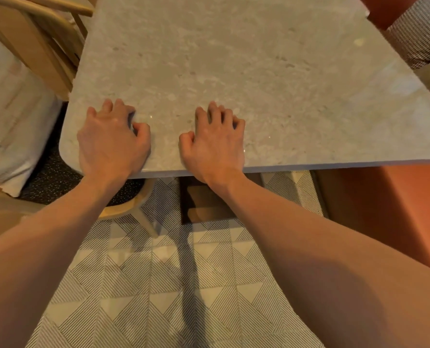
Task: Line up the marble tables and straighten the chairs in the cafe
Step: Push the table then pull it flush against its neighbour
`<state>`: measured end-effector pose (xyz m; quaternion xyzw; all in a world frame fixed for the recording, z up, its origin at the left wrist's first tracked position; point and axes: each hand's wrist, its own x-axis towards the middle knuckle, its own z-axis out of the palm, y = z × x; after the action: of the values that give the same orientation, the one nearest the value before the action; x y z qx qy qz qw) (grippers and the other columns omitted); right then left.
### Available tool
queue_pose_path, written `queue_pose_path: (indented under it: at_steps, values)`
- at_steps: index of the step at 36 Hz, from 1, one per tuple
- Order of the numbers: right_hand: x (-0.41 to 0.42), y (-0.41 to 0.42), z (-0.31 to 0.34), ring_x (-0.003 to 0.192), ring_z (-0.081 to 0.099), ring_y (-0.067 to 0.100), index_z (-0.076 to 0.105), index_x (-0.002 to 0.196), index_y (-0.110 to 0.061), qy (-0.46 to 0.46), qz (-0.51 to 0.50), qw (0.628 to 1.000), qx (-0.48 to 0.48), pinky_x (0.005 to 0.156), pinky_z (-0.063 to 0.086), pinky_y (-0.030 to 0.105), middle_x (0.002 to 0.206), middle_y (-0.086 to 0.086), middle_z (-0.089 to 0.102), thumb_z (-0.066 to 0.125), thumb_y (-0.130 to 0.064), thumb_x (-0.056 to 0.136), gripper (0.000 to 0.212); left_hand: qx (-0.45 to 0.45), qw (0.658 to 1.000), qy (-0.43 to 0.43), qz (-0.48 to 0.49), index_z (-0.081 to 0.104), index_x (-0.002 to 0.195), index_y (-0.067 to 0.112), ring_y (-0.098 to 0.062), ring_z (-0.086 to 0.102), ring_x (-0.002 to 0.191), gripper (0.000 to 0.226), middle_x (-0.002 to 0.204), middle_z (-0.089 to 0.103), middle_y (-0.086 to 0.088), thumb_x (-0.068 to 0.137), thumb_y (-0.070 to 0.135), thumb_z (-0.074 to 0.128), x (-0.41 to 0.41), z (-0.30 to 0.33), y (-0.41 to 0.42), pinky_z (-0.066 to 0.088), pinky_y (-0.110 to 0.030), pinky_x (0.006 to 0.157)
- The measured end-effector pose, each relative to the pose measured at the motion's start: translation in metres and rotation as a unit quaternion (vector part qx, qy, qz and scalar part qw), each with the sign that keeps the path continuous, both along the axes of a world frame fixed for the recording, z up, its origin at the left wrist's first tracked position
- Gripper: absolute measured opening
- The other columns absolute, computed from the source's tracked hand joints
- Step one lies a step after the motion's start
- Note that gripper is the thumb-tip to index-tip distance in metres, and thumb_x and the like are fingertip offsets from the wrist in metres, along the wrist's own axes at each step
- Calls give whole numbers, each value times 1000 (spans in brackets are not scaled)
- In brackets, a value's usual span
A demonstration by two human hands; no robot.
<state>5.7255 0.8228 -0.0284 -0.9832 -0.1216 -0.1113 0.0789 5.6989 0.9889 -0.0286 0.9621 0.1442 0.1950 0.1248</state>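
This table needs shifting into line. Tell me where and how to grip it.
Grip the table by its near edge, coming from the tiled-floor side. That edge is straight, thin and overhangs, so fingers could curl under it. The left hand and right hand rest flat on top there, near the rounded left corner; spreading them wider would probably steer it better.

The marble table (234, 71) is bare beyond the near edge — free to reach across. At its left edge a wooden chair (33, 38) crowds close; an orange bench (397, 209) flanks the right.
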Motion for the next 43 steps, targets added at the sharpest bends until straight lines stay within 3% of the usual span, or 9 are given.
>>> queue_pose_path:
  at_steps: [6,9,13,16,20,24,32,38,43]
  values:
    - [13,-24,45,145,32,33,45,150,-15,227,55,971,39,115,28,47,161,12,35,42,-43,98,59,-30,989,131,-57,57,121,-5,-48,49,114,50,123,54,-28,91,32,44,-8,37,-12,40,-59,99]
    - [7,-49,91,133,52,29,59,139,-11,319,2,919,232,110,42,41,146,11,56,51,-36,99,48,-195,956,219,-27,58,131,9,-41,55,118,43,132,59,-19,95,32,55,-11,78,-29,42,-46,100]
    - [-27,-96,133,119,62,23,69,126,-9,322,-82,850,408,102,48,34,129,8,68,59,-29,100,35,-429,882,189,-40,57,132,16,-30,62,114,39,138,56,-7,94,18,62,-27,124,-76,52,-45,98]
    - [-42,-141,173,114,64,22,70,121,-9,312,-139,796,500,102,50,40,123,8,70,59,-25,100,28,-498,849,165,-58,61,122,17,-23,65,100,28,130,58,-8,94,12,61,-28,162,-119,58,-41,80]
    - [-48,-206,228,103,68,23,71,114,-9,285,-157,744,583,93,56,42,118,10,72,56,-21,101,23,-578,800,146,-72,67,105,16,-27,68,100,16,115,66,-12,97,7,57,-22,211,-184,60,-42,77]
    - [-40,-271,269,99,72,21,73,106,-14,252,-160,733,612,83,59,33,112,5,74,54,-23,102,22,-603,782,128,-87,71,102,14,-28,69,99,17,107,70,-11,97,9,56,-11,251,-258,60,-41,76]
    - [8,-379,318,98,74,20,75,109,-12,226,-118,730,634,84,60,34,109,4,76,54,-26,102,26,-606,782,86,-121,73,102,15,-25,70,97,20,104,73,-6,100,13,53,23,297,-385,60,-41,80]
    - [65,-426,341,103,72,30,73,111,-6,221,-77,731,641,93,56,47,112,12,74,53,-21,102,26,-628,770,34,-111,74,101,12,-29,71,95,24,101,75,-9,101,10,50,67,311,-436,60,-40,78]
    - [115,-443,339,105,71,32,72,112,-4,237,-59,736,632,94,56,48,111,13,74,52,-19,103,27,-630,770,8,-100,74,99,13,-31,71,95,25,101,75,-10,101,9,49,112,307,-450,59,-40,76]
